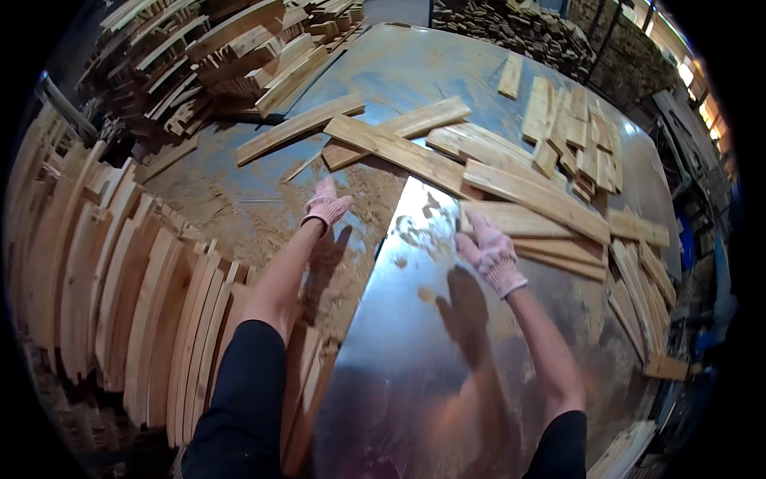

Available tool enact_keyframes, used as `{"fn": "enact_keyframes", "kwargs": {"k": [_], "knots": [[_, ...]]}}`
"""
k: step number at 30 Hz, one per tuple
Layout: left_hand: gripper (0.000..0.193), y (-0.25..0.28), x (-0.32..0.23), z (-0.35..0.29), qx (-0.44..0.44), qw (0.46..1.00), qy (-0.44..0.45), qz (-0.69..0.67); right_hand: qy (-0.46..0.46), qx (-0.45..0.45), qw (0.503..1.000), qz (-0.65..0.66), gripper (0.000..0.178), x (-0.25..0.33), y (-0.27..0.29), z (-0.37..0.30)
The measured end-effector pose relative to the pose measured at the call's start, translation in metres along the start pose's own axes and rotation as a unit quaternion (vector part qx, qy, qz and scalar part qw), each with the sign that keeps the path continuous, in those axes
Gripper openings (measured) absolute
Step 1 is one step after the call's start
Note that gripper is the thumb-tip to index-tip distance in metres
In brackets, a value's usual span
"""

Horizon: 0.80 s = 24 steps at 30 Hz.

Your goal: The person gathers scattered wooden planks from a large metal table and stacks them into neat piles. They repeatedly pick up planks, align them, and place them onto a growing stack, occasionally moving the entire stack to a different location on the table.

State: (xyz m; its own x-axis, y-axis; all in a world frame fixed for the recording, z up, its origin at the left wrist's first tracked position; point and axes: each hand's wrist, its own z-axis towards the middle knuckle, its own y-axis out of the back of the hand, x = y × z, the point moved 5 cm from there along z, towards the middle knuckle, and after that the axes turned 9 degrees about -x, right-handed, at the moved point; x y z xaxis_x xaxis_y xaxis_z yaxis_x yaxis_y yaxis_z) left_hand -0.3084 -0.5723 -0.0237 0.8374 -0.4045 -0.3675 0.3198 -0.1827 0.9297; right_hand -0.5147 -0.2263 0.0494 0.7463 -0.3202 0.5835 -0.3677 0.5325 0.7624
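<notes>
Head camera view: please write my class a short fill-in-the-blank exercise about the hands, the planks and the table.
1. Both hands wear pink ____.
2. The right hand touches the end of a wooden ____ lying on the shiny metal table.
3. The left hand hovers over a patch of ____ on the table.
4. At the person's left, a row of planks stands on ____.

Missing words: gloves; plank; sawdust; edge

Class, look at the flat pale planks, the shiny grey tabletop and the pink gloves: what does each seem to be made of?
Flat pale planks: unfinished sawn wood, judging by grain lines and loose sawdust nearby.
Shiny grey tabletop: probably sheet metal, since it mirrors the arms.
Pink gloves on the left hand and right hand: apparently knitted fabric, with ribbed cuffs.
</notes>
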Motion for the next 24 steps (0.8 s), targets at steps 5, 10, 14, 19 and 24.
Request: {"fn": "enact_keyframes", "kwargs": {"k": [5,10,14,19,24], "knots": [[0.103,-0.036,0.016,0.12,-0.011,1.0,-0.021,0.012,0.13,0.087,0.965,-0.21,0.086,-0.01,-0.095,0.156],[0.111,-0.04,0.024,0.166,-0.025,0.99,-0.116,0.071,0.058,0.114,0.936,-0.328,0.105,-0.039,-0.145,0.198],[0.109,-0.025,0.008,0.151,0.001,0.987,-0.125,0.104,0.0,0.071,0.952,-0.296,0.104,-0.038,-0.129,0.217],[0.107,-0.02,-0.021,0.105,0.11,0.98,-0.109,0.121,-0.093,0.064,0.974,-0.199,0.09,-0.002,-0.121,0.201],[0.103,-0.021,-0.033,0.075,0.096,0.987,-0.088,0.098,-0.086,0.084,0.992,-0.044,0.08,0.093,-0.165,0.251]]}}
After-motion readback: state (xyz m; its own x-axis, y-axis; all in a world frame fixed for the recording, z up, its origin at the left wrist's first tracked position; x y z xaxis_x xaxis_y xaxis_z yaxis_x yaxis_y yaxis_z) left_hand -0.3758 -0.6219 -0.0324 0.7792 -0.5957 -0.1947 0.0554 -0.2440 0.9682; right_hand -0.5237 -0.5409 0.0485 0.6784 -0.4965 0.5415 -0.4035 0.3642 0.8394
